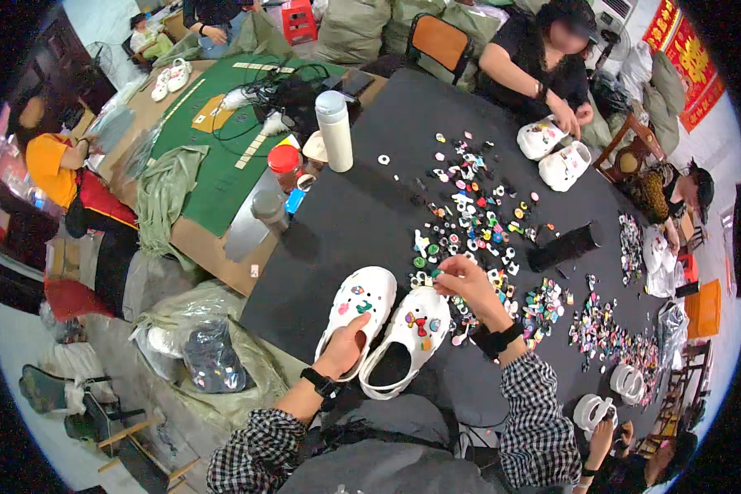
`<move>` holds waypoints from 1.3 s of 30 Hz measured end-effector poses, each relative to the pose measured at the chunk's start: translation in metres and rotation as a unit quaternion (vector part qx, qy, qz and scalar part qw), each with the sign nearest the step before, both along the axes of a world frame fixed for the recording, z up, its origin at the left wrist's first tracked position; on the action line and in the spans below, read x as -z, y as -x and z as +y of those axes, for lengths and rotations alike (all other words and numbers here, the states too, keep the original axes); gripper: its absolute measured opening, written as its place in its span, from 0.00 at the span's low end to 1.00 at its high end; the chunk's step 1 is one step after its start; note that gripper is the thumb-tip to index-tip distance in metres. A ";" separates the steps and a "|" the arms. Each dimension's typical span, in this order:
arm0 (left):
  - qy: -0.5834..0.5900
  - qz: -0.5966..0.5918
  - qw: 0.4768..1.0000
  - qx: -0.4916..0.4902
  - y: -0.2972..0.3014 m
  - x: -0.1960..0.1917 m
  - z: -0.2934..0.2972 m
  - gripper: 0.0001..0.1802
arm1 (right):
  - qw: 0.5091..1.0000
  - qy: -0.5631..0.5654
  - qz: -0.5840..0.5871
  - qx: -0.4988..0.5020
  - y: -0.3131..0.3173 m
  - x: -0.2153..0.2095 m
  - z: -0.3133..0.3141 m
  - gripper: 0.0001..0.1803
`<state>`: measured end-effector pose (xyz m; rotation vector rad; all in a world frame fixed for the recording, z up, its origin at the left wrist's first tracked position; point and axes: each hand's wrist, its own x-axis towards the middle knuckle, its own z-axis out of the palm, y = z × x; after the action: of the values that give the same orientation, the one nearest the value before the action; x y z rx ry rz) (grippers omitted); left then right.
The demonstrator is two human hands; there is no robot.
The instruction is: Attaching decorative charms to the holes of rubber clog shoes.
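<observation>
Two white clogs stand side by side at the table's near edge, toes pointing away from me. My left hand [342, 352] grips the left clog [365, 284], its fingers inside the foot opening. That clog carries several small colourful charms on its upper. The right clog [426, 329] also bears charms, among them a red one. Just above this clog's toe, my right hand [473, 286] pinches a small green shoe charm [438, 276]. Loose charms [473, 218] spread over the black tabletop beyond and right of my right hand.
Across the table, a person handles another pair of white clogs [554, 156]. A black cylinder [564, 247] lies among the charms. A white bottle [334, 132] and red-lidded jar [285, 163] stand at the left, beside a green-covered table [173, 189]. White clogs are also at right.
</observation>
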<state>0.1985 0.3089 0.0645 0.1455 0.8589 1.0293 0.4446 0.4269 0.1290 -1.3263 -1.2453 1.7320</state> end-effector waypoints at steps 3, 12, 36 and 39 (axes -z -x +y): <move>-0.043 0.036 0.998 0.003 0.009 0.010 -0.006 0.19 | 0.994 -0.045 -0.031 -0.091 0.034 -0.007 -0.005 0.10; 0.006 0.072 0.997 -0.003 0.006 -0.020 -0.007 0.11 | 0.937 -0.188 -0.213 -0.203 0.086 0.006 -0.013 0.12; 0.003 0.023 1.000 -0.020 0.003 -0.003 -0.007 0.15 | 0.909 -0.205 -0.252 -0.260 0.098 0.018 0.007 0.13; 0.049 0.047 0.998 0.014 0.002 -0.012 -0.003 0.14 | 0.892 -0.207 -0.271 -0.298 0.092 0.024 0.017 0.11</move>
<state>0.1961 0.3057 0.0761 0.1239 0.9889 0.9581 0.3522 0.4441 0.1055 -1.2764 -2.3936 1.3429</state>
